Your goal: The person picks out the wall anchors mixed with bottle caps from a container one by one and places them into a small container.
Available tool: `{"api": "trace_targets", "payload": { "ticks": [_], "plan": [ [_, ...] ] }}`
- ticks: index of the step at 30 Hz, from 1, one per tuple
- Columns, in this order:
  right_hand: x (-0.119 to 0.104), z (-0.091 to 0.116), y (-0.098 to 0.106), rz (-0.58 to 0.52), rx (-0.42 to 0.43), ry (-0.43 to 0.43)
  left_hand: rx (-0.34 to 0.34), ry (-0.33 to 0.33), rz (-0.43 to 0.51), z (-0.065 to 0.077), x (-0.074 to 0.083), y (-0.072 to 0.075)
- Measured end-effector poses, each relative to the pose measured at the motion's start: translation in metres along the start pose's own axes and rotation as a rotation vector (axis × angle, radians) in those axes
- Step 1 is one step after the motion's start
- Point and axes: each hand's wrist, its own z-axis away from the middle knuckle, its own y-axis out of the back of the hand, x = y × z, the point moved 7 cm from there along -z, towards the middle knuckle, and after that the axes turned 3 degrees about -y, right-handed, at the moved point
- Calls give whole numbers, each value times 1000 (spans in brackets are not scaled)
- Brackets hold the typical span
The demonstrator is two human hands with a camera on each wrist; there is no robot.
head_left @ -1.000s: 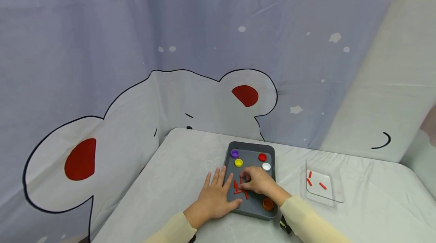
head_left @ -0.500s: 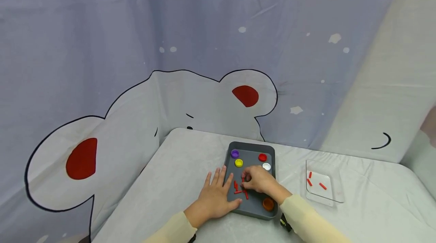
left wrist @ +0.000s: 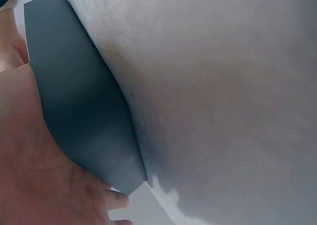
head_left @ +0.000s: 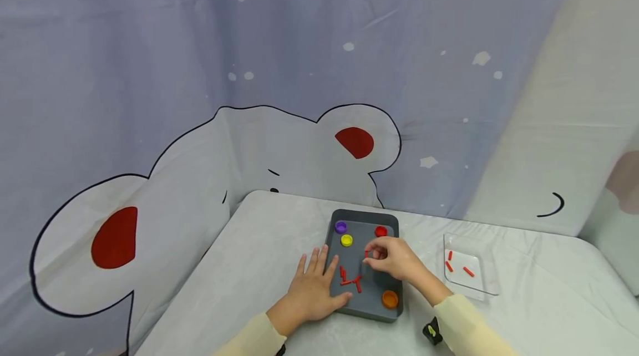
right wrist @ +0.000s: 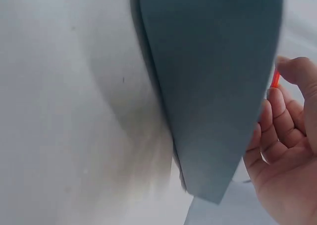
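My right hand (head_left: pixel 394 259) pinches a short red stick (head_left: pixel 366 254) between thumb and fingertip, above the right half of a grey tray (head_left: pixel 366 310). The right wrist view shows that red stick (right wrist: pixel 275 79) upright between thumb and finger. With fingers spread, my left hand (head_left: pixel 310 296) rests at the tray's left edge, its thumb over the rim. Several more red sticks (head_left: pixel 359 287) lie loose in the tray's middle left. Small round caps lie around them: purple (head_left: pixel 341 227), yellow (head_left: pixel 346 240), red (head_left: pixel 381 231) and orange (head_left: pixel 390 299). The white cap is hidden behind my right hand.
A clear plastic box (head_left: pixel 491 278) stands right of the tray, with a few red sticks (head_left: pixel 468 271) inside. White cloth (head_left: pixel 279 234) covers the table. Behind it hangs a printed curtain (head_left: pixel 279 56). A black wrist strap (head_left: pixel 432 331) shows by the right sleeve.
My right hand has lifted a red stick off the pile and moved right with it, now covering the white cap. The left hand has stayed in place; the head view shifted slightly.
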Motion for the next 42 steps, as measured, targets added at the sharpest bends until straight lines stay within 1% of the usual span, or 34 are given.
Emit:
{"api": "trace_targets", "payload": {
  "ticks": [5,7,11,16,21,24,30,33,37,42],
  "plan": [
    [5,16,18,-58,60,-2,11,-3,2,-1,-3,-4],
    [9,23,25,-78,85,-15,27,-5,5,-2,-3,-6],
    [20,34,42,-103,136,-57,31,-7,6,-4,-5,-9],
    [33,47,60,-101,183,-91,10,-4,0,-4,-5,-8],
    [46,61,80,-72,219,-135,-2,1,9,-1,-3,-5],
    [55,70,93,-52,236,-157,-5,1,11,0,-3,-5],
    [81,92,118,-24,254,-232,10,-8,6,0,-3,-6],
    [92,99,130,-8,265,-262,17,-11,13,0,-2,-5],
    [102,107,140,8,265,-295,13,-5,8,0,-2,-3],
    [111,113,148,10,255,-333,16,1,12,0,-1,-2]
  ]
}}
